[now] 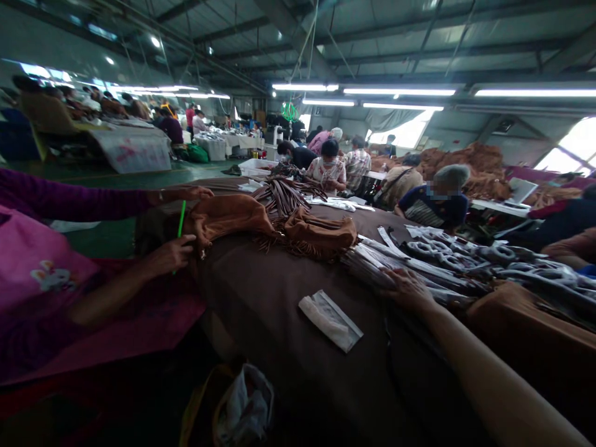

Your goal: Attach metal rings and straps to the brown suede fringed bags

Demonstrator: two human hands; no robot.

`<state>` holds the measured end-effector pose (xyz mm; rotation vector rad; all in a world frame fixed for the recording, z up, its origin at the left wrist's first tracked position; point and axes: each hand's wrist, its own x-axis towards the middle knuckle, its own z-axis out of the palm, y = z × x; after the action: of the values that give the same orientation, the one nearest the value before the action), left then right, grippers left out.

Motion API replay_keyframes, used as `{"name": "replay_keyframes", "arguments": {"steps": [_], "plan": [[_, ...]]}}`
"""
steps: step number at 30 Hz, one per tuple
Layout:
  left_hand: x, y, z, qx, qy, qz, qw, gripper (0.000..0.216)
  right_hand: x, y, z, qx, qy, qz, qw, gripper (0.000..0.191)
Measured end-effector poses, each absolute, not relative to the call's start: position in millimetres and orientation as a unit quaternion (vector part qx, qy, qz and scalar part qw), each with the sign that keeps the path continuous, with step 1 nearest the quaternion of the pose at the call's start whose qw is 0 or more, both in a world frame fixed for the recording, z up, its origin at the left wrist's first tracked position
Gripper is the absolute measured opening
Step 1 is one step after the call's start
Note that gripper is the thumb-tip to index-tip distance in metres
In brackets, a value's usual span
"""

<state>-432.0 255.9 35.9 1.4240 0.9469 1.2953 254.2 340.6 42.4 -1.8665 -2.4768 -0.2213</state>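
Reaching in from the lower right, my right hand lies on the near edge of a pile of long strips in white wrapping. Its fingers are stretched out over them, and I see no grip on any one strip. My left hand is out of the picture. Just left of my fingers lies a brown suede piece with fringe. A flat whitish packet rests on the dark brown cloth nearer to me.
At the left, a co-worker in purple sleeves and a pink apron handles a fringed brown piece; a thin green stick is at one hand. Dark brown strips lie behind. White-wrapped loops and brown material fill the right side.
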Motion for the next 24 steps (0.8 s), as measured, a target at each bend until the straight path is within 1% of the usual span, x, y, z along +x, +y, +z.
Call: {"name": "replay_keyframes", "arguments": {"steps": [3,4,7,10,12,14,16,18,21,24], "plan": [[-436,261,23,0.580,0.398,0.525,0.480,0.033,250,293,31,-0.558,-0.826,-0.076,0.016,0.051],[-430,260,23,0.583,0.405,0.521,0.475,0.033,248,276,29,-0.548,-0.833,-0.077,0.015,0.048],[-416,255,34,0.597,0.419,0.511,0.455,0.034,241,234,25,-0.531,-0.842,-0.088,0.017,0.047],[-408,254,47,0.617,0.415,0.510,0.433,0.032,230,211,31,-0.531,-0.840,-0.092,0.061,0.041],[-404,255,54,0.633,0.422,0.490,0.426,0.032,218,208,39,-0.533,-0.837,-0.082,0.094,0.037],[-399,257,60,0.643,0.433,0.465,0.428,0.034,200,213,49,-0.524,-0.843,-0.063,0.105,0.036],[-396,257,69,0.646,0.437,0.455,0.430,0.042,178,221,57,-0.496,-0.862,-0.032,0.098,0.034],[-394,255,81,0.647,0.437,0.452,0.432,0.045,156,230,60,-0.459,-0.885,0.008,0.083,0.029],[-389,247,104,0.653,0.433,0.447,0.432,0.048,131,240,55,-0.424,-0.902,0.056,0.059,0.029],[-362,221,114,0.664,0.424,0.438,0.434,0.059,123,245,47,-0.425,-0.900,0.084,0.045,0.022]]}}
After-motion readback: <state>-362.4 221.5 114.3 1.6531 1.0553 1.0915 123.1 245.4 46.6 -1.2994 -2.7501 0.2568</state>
